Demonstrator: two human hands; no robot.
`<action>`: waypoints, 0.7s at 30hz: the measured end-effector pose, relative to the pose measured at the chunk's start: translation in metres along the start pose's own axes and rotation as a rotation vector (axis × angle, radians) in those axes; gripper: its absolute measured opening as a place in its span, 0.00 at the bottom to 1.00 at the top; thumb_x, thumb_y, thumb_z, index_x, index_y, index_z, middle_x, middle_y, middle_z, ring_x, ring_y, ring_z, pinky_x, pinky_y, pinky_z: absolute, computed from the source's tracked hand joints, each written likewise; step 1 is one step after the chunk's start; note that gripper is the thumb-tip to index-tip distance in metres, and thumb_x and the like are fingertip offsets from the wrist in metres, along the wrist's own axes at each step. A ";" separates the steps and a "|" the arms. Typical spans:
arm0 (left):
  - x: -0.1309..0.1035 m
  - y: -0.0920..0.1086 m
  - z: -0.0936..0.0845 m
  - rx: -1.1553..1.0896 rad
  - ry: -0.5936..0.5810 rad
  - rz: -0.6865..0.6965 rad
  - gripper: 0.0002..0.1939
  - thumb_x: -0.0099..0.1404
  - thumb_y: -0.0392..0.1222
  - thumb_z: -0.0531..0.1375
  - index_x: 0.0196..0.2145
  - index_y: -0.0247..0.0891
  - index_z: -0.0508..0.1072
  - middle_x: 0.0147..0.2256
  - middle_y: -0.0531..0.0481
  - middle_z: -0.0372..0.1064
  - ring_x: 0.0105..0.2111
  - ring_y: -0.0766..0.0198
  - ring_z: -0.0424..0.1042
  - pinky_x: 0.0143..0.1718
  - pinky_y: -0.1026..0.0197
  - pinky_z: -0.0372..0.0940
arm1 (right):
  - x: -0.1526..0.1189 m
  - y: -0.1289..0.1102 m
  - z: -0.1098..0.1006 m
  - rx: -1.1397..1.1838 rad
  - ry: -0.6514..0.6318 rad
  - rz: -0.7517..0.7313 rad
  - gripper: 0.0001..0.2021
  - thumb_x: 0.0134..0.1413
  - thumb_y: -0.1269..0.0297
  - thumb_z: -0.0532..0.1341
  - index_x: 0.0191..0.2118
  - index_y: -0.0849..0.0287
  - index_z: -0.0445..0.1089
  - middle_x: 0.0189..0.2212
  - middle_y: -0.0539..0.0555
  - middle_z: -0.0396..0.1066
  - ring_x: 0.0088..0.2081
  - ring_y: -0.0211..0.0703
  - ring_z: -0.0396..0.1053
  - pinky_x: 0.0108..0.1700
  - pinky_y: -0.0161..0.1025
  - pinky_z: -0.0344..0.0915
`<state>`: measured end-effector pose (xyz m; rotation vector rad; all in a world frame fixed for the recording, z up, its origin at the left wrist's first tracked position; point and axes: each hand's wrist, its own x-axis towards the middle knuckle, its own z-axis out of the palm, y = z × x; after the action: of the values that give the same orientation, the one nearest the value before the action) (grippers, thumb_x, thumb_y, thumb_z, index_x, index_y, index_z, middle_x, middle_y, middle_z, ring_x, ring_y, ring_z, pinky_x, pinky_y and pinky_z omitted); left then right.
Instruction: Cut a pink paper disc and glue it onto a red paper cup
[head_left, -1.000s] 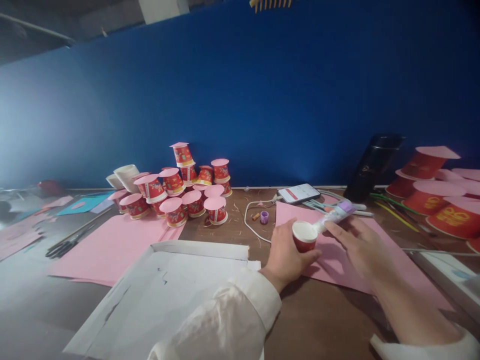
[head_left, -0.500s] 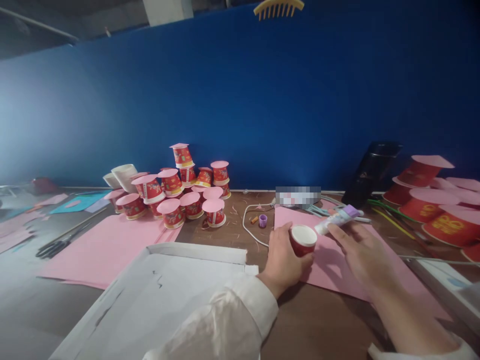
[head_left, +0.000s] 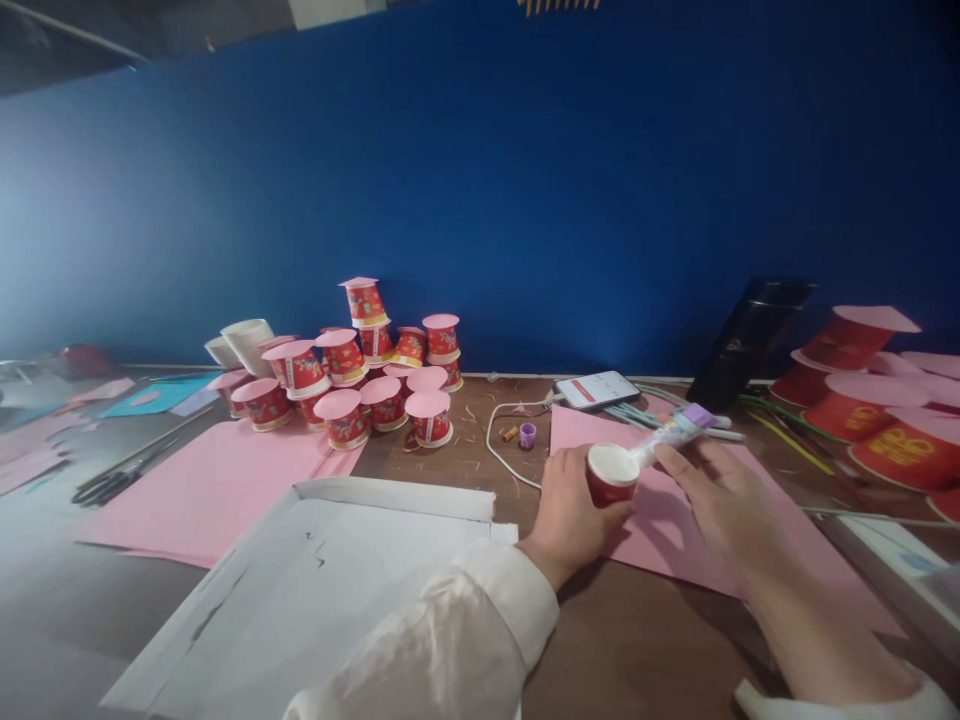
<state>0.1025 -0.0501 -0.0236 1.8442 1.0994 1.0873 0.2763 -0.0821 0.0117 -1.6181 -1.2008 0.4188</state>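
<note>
My left hand (head_left: 571, 510) is wrapped round a red paper cup (head_left: 612, 474) whose pale bottom faces up. In my right hand (head_left: 712, 500) is a glue stick (head_left: 667, 436), white with a purple end. Its tip touches the rim of the cup's upturned bottom. Under both hands lies a sheet of pink paper (head_left: 675, 545). Beyond my left hand stands a small purple cap (head_left: 527, 435) on the brown table.
Several red cups topped with pink paper (head_left: 343, 418) are stacked at the left, more at the far right (head_left: 862, 400). A phone (head_left: 596, 389) on a cable and a black bottle (head_left: 746, 345) stand by the blue partition. Scissors (head_left: 120, 480) and a white box lid (head_left: 337, 580) lie left.
The glue stick has come left and down onto the cup's bottom rim. My left hand still holds the cup. The camera view has tipped slightly downward.
</note>
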 end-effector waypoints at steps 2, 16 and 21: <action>0.000 -0.001 0.000 0.005 -0.003 0.009 0.34 0.53 0.38 0.75 0.55 0.37 0.69 0.53 0.39 0.70 0.55 0.46 0.67 0.59 0.46 0.61 | 0.001 0.003 -0.001 -0.039 0.006 0.012 0.22 0.56 0.42 0.63 0.46 0.53 0.78 0.42 0.55 0.83 0.51 0.60 0.76 0.48 0.47 0.70; 0.000 0.004 -0.003 -0.048 -0.033 0.035 0.26 0.55 0.39 0.72 0.51 0.40 0.73 0.49 0.42 0.75 0.50 0.48 0.72 0.55 0.46 0.67 | 0.000 0.001 -0.004 -0.103 0.060 -0.097 0.20 0.56 0.44 0.63 0.44 0.54 0.79 0.43 0.56 0.83 0.47 0.61 0.77 0.50 0.50 0.70; -0.001 0.006 -0.004 -0.032 -0.021 0.031 0.25 0.54 0.39 0.72 0.49 0.40 0.74 0.48 0.43 0.76 0.49 0.48 0.73 0.54 0.46 0.67 | -0.002 0.001 -0.003 0.032 0.006 -0.117 0.20 0.59 0.47 0.65 0.50 0.53 0.79 0.52 0.54 0.80 0.57 0.58 0.73 0.59 0.47 0.67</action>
<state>0.1002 -0.0526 -0.0169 1.8492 1.0390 1.0944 0.2784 -0.0855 0.0110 -1.5126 -1.2710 0.3571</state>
